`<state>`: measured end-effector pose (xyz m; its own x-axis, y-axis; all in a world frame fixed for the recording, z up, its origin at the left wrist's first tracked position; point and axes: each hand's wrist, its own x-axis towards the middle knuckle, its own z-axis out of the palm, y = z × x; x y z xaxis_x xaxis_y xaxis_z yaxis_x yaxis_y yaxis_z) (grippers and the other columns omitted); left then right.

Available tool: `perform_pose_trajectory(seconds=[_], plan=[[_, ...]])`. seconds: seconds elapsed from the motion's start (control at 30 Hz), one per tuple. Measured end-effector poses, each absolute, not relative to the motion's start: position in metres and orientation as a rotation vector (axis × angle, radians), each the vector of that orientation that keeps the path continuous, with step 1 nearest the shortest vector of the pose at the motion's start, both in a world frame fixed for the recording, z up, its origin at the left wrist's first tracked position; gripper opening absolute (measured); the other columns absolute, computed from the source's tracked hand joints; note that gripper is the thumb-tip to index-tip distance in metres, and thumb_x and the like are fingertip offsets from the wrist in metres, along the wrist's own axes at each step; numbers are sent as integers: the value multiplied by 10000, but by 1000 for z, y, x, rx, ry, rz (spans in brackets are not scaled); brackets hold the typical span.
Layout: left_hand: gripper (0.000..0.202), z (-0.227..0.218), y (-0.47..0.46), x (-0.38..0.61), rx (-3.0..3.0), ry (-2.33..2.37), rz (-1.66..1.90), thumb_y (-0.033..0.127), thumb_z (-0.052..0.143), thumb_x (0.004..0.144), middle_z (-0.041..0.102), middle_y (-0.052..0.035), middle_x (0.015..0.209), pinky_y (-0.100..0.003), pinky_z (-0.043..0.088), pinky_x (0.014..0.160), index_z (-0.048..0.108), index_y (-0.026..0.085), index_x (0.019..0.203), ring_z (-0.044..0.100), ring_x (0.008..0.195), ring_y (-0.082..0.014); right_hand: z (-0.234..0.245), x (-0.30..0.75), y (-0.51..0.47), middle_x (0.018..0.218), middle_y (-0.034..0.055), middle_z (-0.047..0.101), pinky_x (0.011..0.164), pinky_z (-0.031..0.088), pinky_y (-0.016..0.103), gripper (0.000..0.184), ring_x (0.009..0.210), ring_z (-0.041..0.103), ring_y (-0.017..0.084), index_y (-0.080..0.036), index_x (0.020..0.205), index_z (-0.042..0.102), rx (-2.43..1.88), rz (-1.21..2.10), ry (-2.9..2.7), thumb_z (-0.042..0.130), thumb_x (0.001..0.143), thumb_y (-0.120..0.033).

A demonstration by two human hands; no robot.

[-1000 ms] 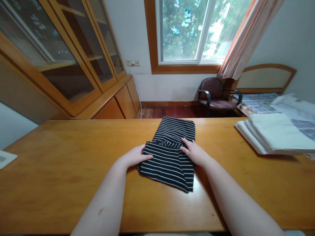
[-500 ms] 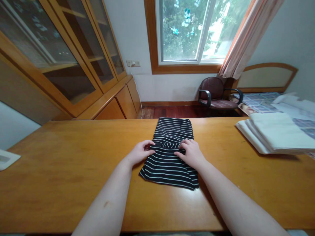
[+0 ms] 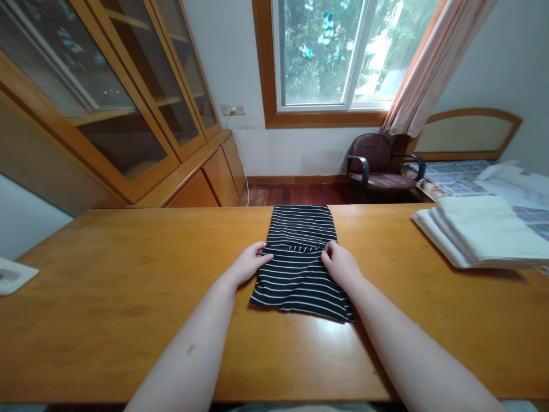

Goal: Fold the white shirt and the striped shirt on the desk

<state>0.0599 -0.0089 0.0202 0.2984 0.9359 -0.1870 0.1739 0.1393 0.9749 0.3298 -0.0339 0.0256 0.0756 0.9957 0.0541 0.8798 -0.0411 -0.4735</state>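
Observation:
A black garment with thin white stripes (image 3: 300, 252) lies partly folded in the middle of a wooden table (image 3: 107, 286), its near part doubled over the far part. My left hand (image 3: 249, 264) pinches the left end of the fold's edge. My right hand (image 3: 341, 266) pinches the right end of the same edge. Both hands rest on the cloth with their fingers curled onto it.
A stack of folded white cloth (image 3: 484, 232) lies at the table's right side. A white object (image 3: 11, 274) sits at the left edge. Beyond the table are a glass-fronted wooden cabinet (image 3: 107, 103), a dark red armchair (image 3: 377, 166), a window and a bed.
The near flap has been swung round from a slanted lie to line up with the far part. Both hands moved apart, from the fold's middle to its two ends.

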Motion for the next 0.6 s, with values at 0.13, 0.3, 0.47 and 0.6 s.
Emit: perform_pose_trajectory(seconds=[0.13, 0.3, 0.47, 0.6], plan=[[588, 25, -13, 56, 1256, 1135, 724, 451, 640, 744, 667, -68, 940, -376, 479, 831, 453, 162, 1221, 640, 884, -206, 25, 333, -31, 712, 32, 611, 550, 302, 254, 132, 634, 535, 164, -210, 848, 521, -2031, 410, -1827, 428, 874, -299], [894, 33, -20, 53, 1183, 972, 635, 286, 740, 659, 654, -109, 1076, -388, 461, 882, 255, 196, 1404, 623, 989, -225, 20, 334, -28, 743, 24, 626, 572, 327, 254, 119, 661, 553, 161, -216, 837, 535, -1968, 440, -1843, 464, 868, -306], [579, 15, -9, 57, 1502, 1417, 742, 259, 592, 766, 664, -63, 928, -399, 475, 836, 437, 203, 1322, 638, 862, -212, 15, 334, -27, 745, 0, 625, 591, 358, 249, 61, 666, 556, 147, -224, 856, 522, -1919, 528, -1765, 525, 834, -281], [390, 19, -6, 57, 1901, 1777, 732, 236, 543, 789, 627, -96, 1049, -393, 439, 902, 586, 194, 1175, 588, 978, -238, 14, 335, -27, 756, -8, 601, 597, 379, 250, 81, 679, 550, 149, -226, 880, 524, -1899, 484, -1749, 540, 817, -275]])
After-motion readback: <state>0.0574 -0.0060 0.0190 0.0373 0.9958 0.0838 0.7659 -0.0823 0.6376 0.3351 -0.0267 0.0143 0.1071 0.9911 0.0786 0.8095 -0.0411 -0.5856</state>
